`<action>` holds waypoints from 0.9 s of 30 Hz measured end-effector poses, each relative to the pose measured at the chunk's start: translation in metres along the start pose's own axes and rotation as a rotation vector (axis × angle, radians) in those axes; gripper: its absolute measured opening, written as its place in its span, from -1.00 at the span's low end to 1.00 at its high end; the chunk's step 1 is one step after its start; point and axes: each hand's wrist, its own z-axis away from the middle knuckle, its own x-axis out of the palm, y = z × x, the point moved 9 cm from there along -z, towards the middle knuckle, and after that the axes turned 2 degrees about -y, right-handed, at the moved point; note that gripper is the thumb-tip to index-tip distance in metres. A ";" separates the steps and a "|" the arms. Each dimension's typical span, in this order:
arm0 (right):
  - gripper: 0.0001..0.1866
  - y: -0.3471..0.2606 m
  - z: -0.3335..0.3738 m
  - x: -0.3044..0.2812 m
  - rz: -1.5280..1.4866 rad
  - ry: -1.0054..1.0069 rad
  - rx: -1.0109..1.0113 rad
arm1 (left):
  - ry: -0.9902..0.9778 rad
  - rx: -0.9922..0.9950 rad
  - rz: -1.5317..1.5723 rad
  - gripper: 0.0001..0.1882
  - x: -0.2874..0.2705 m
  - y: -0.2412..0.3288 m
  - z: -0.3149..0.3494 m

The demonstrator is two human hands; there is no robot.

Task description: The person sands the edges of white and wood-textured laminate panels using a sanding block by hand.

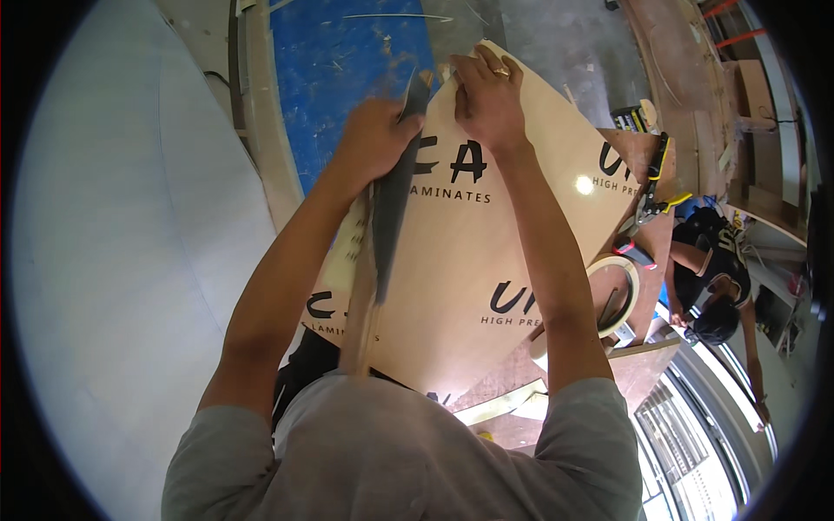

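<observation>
A tan laminate sheet (452,252) with black print slants across the view in front of my body. My left hand (378,139), somewhat blurred, is closed around the upper end of a long dark grey strip (398,213) that stands along the sheet's left part. Whether the strip is separate or a turned-up edge of the sheet, I cannot tell. My right hand (491,100) grips the sheet's far corner, its fingers bent over the edge and a ring on one of them.
A blue-covered surface (347,78) lies beyond my left hand. A big white panel (130,243) fills the left side. At right are yellow-and-black snips (651,195), a red-and-black tool (636,252) and a tape roll (612,295). Another person (717,278) bends over at far right.
</observation>
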 end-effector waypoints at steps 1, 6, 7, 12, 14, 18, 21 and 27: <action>-0.51 0.001 0.001 0.000 0.023 0.001 0.004 | -0.006 0.002 -0.072 -0.50 -0.006 -0.002 0.015; -0.59 -0.008 -0.001 -0.008 0.025 0.013 -0.004 | 0.105 -0.103 0.148 -0.48 -0.049 0.004 0.030; -0.60 -0.008 -0.002 -0.009 0.033 0.006 -0.008 | 0.100 -0.114 0.128 -0.48 -0.055 0.005 0.021; -0.75 -0.028 -0.001 -0.012 -0.117 -0.124 -0.138 | 0.245 -0.129 0.208 -0.54 -0.066 -0.005 -0.005; -0.83 -0.036 0.004 -0.006 -0.196 -0.206 -0.137 | 0.241 -0.133 0.206 -0.54 -0.066 -0.020 -0.004; -0.90 -0.039 0.002 -0.009 -0.185 -0.192 -0.129 | 0.223 -0.191 0.247 -0.56 -0.053 -0.033 0.015; -0.90 -0.044 -0.006 -0.006 -0.198 -0.170 -0.131 | 0.238 -0.229 0.336 -0.57 -0.058 -0.037 0.016; -0.83 -0.048 -0.004 0.000 -0.199 -0.232 -0.096 | 0.184 -0.223 0.398 -0.52 -0.049 -0.029 0.027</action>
